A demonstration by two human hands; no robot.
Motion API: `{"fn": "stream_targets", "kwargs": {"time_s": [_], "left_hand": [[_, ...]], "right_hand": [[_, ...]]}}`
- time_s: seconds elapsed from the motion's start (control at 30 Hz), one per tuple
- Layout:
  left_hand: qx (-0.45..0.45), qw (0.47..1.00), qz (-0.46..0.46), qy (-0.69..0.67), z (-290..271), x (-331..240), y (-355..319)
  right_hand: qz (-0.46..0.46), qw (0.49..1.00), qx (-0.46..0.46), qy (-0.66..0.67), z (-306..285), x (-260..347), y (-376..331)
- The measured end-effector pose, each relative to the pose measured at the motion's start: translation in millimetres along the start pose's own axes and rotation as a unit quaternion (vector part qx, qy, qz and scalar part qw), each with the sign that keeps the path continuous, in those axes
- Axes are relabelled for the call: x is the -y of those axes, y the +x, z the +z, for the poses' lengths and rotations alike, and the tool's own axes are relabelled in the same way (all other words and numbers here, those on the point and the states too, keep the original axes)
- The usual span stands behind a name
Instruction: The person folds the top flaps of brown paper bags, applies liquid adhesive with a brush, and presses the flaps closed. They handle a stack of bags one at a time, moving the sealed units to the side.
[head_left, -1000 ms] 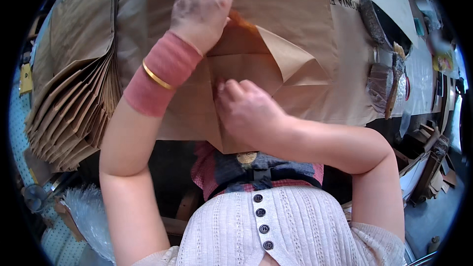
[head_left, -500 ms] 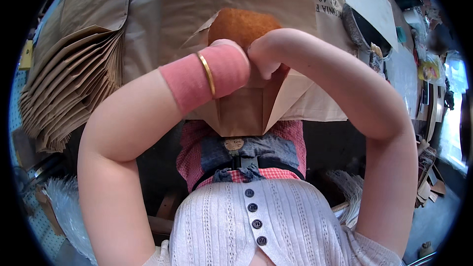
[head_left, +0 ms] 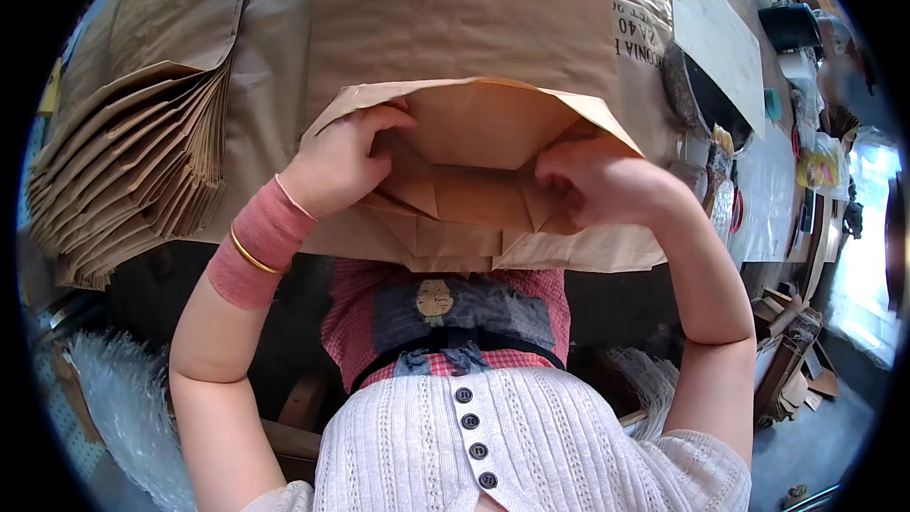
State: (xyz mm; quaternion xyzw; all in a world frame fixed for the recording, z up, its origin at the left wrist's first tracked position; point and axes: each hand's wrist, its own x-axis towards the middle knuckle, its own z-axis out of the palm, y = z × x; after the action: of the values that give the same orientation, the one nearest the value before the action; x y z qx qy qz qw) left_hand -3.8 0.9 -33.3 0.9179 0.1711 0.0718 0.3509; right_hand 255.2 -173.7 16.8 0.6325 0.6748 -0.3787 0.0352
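Note:
A brown paper bag (head_left: 483, 128) lies at the table's near edge, its folded end spread wide toward me, with creased inner panels showing. My left hand (head_left: 341, 159), below a pink wristband with a gold bangle, is closed on the left side of this opening; its fingertips curl inside the paper. On the opposite side, my right hand (head_left: 611, 182) reaches into the opening with bent fingers against the right fold. Part of those fingers is hidden by paper and shadow. Under the bag lies a stack of flat brown paper (head_left: 455, 9).
A fanned pile of folded brown paper bags (head_left: 128, 171) lies at the left. At the right are a pale board (head_left: 711, 33), a dark curved container (head_left: 697, 90), a brush (head_left: 722, 142) and clear plastic sheeting. Bundles of clear plastic strands (head_left: 133, 408) stand low at the left.
My hands have moved apart from the middle to the two sides of the bag's end, which now spreads open. The orange-brown rounded thing beyond them is no longer in view.

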Motion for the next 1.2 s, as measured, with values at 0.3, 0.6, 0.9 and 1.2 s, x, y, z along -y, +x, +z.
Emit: {"fn": "stream_targets", "kwargs": {"time_s": [0.3, 0.6, 0.9, 1.2], "left_hand": [[0.117, 0.980, -0.161, -0.004, -9.8, -8.6, 25.6], [0.137, 0.985, -0.101, 0.030, -12.8, -17.1, 18.7], [0.089, 0.968, -0.009, 0.234, 4.5, -39.7, 9.2], [0.022, 0.956, -0.035, 0.291, -10.3, -67.7, 1.4]], "right_hand": [[0.150, 0.966, -0.193, 0.087, 3.7, -9.4, 44.4], [0.083, 0.876, -0.431, -0.198, 27.6, -38.0, -107.2], [0.093, 0.821, -0.558, -0.075, 31.8, -111.4, -175.4], [0.189, 0.735, -0.590, 0.275, -17.1, -189.4, -144.1]]}}
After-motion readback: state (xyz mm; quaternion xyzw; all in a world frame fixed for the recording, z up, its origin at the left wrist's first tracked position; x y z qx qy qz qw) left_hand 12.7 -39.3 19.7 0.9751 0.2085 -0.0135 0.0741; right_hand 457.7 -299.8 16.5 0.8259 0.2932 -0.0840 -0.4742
